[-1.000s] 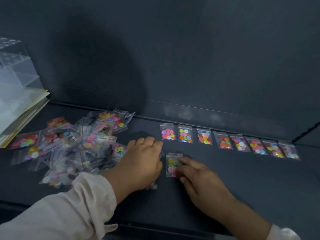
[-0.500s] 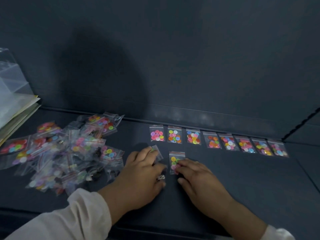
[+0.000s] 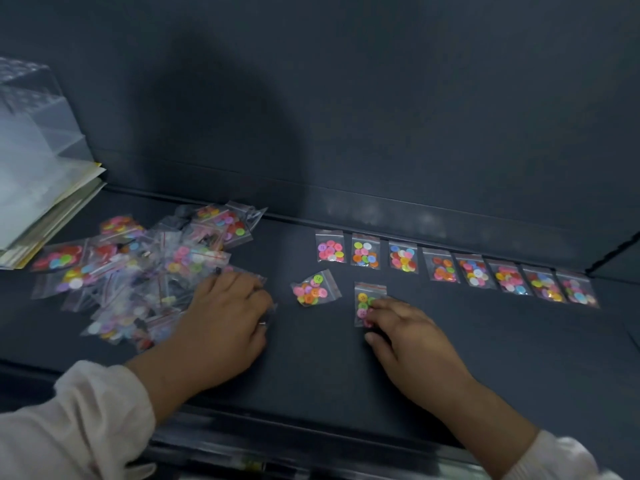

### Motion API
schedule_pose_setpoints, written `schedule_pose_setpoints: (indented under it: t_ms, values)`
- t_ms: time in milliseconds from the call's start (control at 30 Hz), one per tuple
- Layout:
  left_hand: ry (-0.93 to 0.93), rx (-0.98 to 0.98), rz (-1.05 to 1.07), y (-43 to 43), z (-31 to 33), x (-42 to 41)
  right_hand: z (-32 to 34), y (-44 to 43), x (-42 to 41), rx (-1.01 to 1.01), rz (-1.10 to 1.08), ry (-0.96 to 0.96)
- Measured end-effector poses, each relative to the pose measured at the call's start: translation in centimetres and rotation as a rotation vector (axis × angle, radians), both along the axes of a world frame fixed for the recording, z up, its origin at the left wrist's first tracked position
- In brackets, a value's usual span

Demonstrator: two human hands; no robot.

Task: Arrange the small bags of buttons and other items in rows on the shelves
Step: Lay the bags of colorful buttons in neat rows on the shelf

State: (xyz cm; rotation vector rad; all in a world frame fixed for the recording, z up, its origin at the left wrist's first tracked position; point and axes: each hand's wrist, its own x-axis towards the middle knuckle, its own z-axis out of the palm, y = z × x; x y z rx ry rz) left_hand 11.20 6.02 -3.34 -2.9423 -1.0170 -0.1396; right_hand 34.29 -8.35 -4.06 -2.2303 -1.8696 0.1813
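Since your left hand (image 3: 225, 317) has drawn away from the right one and gone back to the pile of bags (image 3: 138, 271), a tilted bag (image 3: 315, 288) of mixed coloured buttons now lies uncovered on the shelf (image 3: 502, 351) between your hands. Your left fingers lie bent on the pile's near edge; whether they grip a bag cannot be told. Your right hand (image 3: 408, 337) presses its fingertips, close together, on a red-strip bag (image 3: 367, 296) of buttons, thumb apart, just in front of the row of eight bags (image 3: 441, 268) of buttons.
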Motion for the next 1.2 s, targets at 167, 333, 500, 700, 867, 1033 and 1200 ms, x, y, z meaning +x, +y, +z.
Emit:
schedule_pose_setpoints:
  t_ms: [167,333,500,700,867,1033,1200]
  values:
    - [-0.052,-0.017,-0.073,-0.6,1.4,3.2,0.0,-0.3,-1.1,0.07,-0.061,-0.002]
    - [0.07,-0.223,-0.14,-1.1,0.3,5.6,0.0,-0.4,-1.5,-0.064,-0.016,-0.022]
    - [0.136,-0.185,-0.145,-2.7,0.0,5.7,-0.7,-0.8,-1.1,-0.142,-0.007,-0.054]
    - [-0.027,-0.108,-0.098,-3.7,-0.1,6.2,-0.4,-0.8,-0.7,-0.118,-0.011,-0.049]
    - [-0.043,-0.158,-0.164,-3.1,-0.8,5.8,-0.4,-0.7,-0.2,-0.126,0.014,-0.045]
    - [0.027,-0.241,-0.213,-3.2,-1.4,5.6,-0.6,-0.6,0.1,-0.144,0.03,-0.044]
    - [-0.024,-0.244,-0.17,-3.7,-1.1,6.4,-0.3,-0.3,0.5,-0.137,0.029,-0.055]
